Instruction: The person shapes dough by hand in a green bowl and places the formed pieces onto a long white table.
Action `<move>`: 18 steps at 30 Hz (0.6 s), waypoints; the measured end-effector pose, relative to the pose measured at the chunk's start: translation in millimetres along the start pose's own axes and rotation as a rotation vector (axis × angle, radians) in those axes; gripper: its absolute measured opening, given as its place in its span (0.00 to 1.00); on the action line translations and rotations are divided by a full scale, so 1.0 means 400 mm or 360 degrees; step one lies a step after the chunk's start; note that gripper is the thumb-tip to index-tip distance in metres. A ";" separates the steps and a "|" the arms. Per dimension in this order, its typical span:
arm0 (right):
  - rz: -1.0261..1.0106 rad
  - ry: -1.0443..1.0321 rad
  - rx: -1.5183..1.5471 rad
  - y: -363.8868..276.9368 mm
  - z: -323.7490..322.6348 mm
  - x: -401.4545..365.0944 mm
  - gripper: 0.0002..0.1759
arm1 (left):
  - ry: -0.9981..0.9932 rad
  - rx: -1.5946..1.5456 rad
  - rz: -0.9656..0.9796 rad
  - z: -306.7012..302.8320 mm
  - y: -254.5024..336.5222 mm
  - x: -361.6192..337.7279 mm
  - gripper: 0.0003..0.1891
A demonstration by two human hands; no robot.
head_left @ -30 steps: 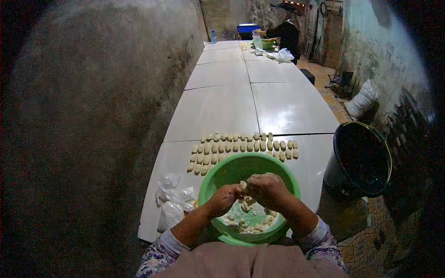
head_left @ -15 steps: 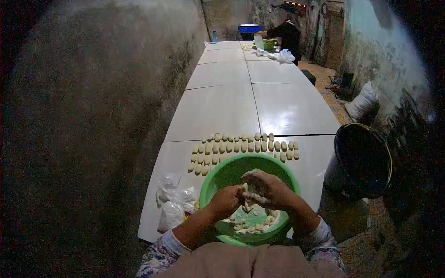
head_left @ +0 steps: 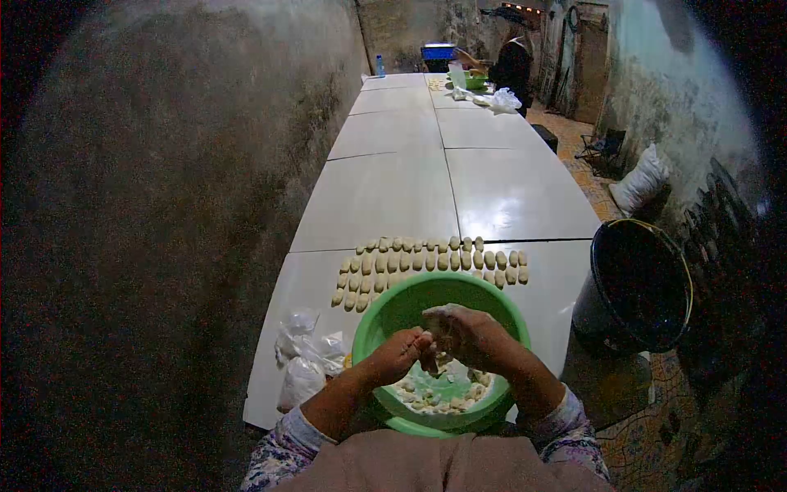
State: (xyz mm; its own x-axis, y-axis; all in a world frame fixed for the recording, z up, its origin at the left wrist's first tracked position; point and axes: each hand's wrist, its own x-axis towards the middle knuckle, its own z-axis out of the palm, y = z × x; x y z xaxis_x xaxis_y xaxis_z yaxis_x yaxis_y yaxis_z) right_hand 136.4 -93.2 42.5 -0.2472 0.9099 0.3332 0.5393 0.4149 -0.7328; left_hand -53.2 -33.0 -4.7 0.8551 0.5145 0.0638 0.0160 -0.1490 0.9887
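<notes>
Both hands are held close together over a green basin (head_left: 381,316). My left hand (head_left: 400,354) has its fingers curled closed; what it pinches is too small to make out. My right hand (head_left: 467,332), whitened with flour, arches beside it with bent fingers, and the space under its palm is hidden. Small pale dough pieces (head_left: 430,402) and flour lie on the basin's bottom. Several rows of oblong dough pieces (head_left: 393,261) sit on the white table (head_left: 377,197) just beyond the basin.
Plastic bags of white powder (head_left: 303,381) lie left of the basin. A black bucket (head_left: 590,307) stands to the right. At the table's far end are a person in dark clothing (head_left: 512,70), a blue crate (head_left: 438,52), white bags (head_left: 500,100) and a bottle (head_left: 379,66).
My hands have shifted slightly, the fingers drawn closer together above the basin. The far person has moved an arm near the blue crate.
</notes>
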 end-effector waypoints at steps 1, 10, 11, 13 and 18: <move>-0.0164 0.0027 -0.0066 0.011 0.003 0.001 0.09 | -0.0001 0.0100 0.0001 -0.003 -0.004 0.000 0.26; -0.0122 -0.0144 -0.0163 0.013 -0.020 0.000 0.11 | -0.0288 -0.0173 -0.0123 -0.016 -0.006 0.013 0.31; -0.0123 -0.0144 -0.0164 0.014 -0.019 0.001 0.11 | -0.0251 -0.0265 -0.0134 -0.010 -0.012 0.010 0.31; -0.0069 -0.0179 -0.0163 0.014 -0.013 0.004 0.12 | -0.0153 -0.0170 -0.0064 -0.007 -0.014 0.004 0.31; -0.0208 0.0101 0.0085 -0.001 0.003 0.006 0.09 | -0.0033 0.0155 -0.0074 -0.011 -0.008 0.004 0.28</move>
State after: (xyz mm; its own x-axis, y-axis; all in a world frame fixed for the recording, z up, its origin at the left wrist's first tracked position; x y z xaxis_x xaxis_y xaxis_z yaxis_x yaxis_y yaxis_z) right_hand 134.7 -91.1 43.1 -0.2601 0.8471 0.4635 0.4620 0.5307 -0.7106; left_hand -54.0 -28.0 -7.1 0.8627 0.5056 0.0141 0.1055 -0.2071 0.9726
